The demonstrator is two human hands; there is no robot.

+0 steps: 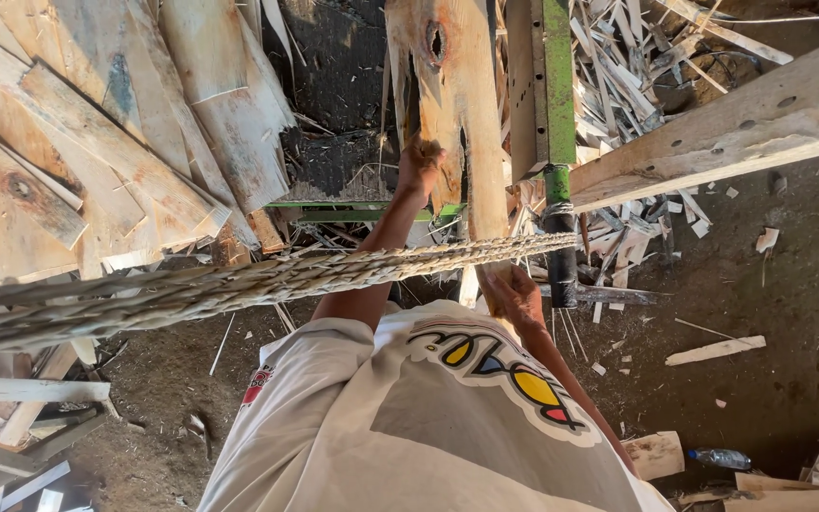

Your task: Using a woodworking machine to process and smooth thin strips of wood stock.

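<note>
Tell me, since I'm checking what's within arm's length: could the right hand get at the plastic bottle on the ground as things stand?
Probably not. The right hand is up on the wooden slab, behind the braided rope. The plastic bottle lies low on the dirt floor, well off to the side, so stooping looks necessary.

Rough woodworking yard or sawmill shed. Dirt floor strewn with chips. Stacked veneer sheets fill the upper left; heap of splintered offcuts upper right. Green metal machine frame stands at top centre.
</note>
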